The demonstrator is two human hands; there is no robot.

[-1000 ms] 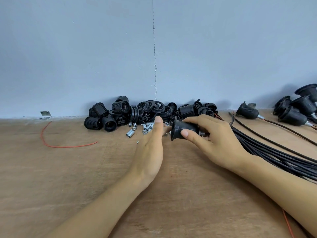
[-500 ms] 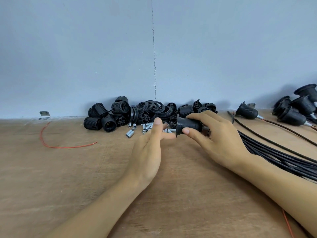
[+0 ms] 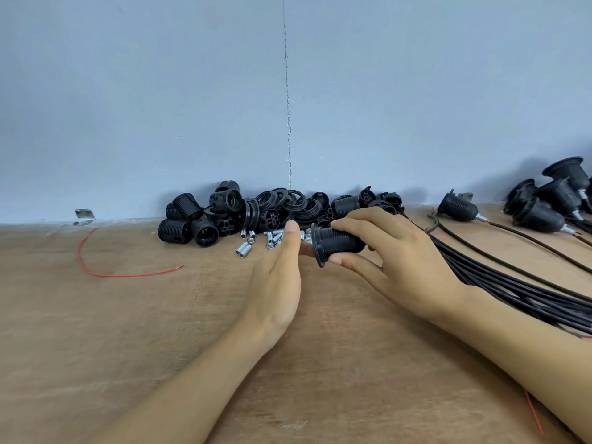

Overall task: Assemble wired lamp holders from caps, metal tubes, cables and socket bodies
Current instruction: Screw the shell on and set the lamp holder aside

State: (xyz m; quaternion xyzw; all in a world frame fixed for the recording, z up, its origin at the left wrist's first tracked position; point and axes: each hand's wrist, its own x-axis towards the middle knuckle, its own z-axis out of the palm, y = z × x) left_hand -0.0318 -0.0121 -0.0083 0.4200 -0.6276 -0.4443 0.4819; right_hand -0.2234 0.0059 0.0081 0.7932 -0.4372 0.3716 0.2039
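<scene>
Wooden table (image 3: 128,331) against a blue-grey wall, parts heaped along the back edge. Right hand (image 3: 403,267) grips a flanged black socket body (image 3: 336,243) lying sideways just above the table, thumb under, fingers over. Left hand (image 3: 278,277) is flat and half-open, edge-on, fingertips at the socket's flange end; can't tell if it pinches anything. Metal tubes (image 3: 272,238) lie scattered just behind it, loose caps and bodies (image 3: 240,216) in the pile beyond. Cables (image 3: 512,283) bundled to the right; finished holders (image 3: 544,203) far right.

Judgement: mid-assembly of one unit, socket stage. Whether the cable is already through is hidden by the right hand. Next probably needs the left hand to close on the flange or fetch a tube, then align the axes before threading. Cross-threading is the risk.
</scene>
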